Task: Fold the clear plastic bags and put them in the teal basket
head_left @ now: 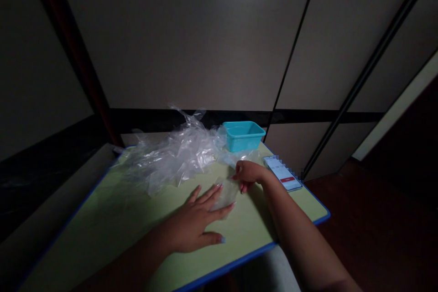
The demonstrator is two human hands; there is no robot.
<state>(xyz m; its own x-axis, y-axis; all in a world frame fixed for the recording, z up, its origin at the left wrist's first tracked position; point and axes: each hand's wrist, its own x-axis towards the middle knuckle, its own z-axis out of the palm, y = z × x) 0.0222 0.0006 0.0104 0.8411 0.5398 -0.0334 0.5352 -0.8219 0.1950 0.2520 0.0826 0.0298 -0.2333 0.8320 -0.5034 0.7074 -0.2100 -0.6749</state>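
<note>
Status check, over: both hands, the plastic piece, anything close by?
Left hand spread, partly over clear plastic piece. Right hand curled at its upper edge, grip unclear. Close by: plastic pile, turquoise tub beyond right hand, phone to its right.

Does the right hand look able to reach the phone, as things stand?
Likely yes: the phone lies beside the right forearm, and nothing seems to stand between it and the right hand.

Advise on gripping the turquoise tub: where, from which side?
Probably pinch the turquoise tub by its right-end rim, from above right: it stands upright, open-topped, with a projecting lip, and the clear plastic pile crowds its left end.
</note>
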